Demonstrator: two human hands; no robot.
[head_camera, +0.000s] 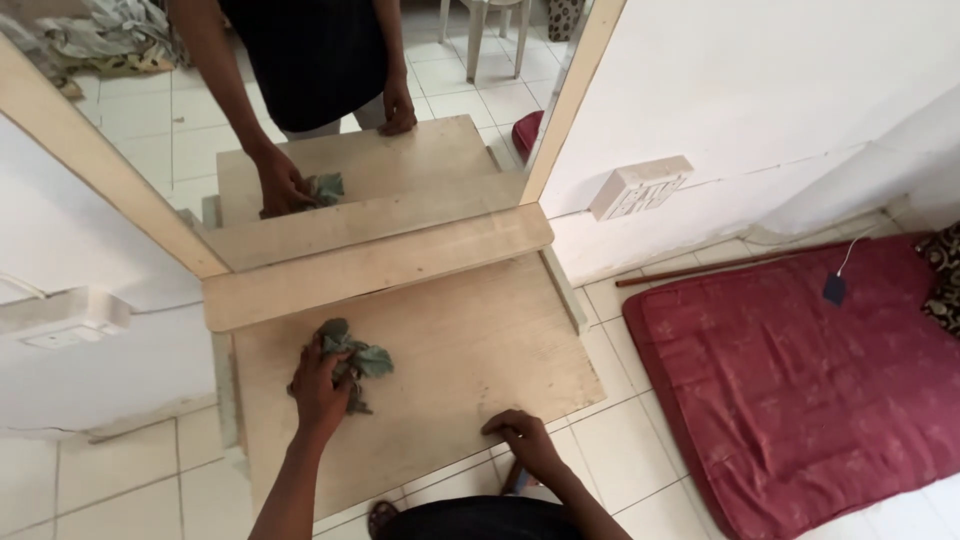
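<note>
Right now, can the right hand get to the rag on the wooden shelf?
Probably yes. The right hand rests on the shelf's front edge, with bare wood between it and the rag, though the left hand already presses on the rag.

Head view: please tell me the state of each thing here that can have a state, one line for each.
Left hand: pressed down on the cloth.
Right hand: resting on the near edge of the shelf, holding nothing.
Cloth: crumpled, lying on the shelf.
Wooden shelf: level, below the mirror.
Mirror: upright, unbroken.
Red mattress: flat on the floor.
</note>
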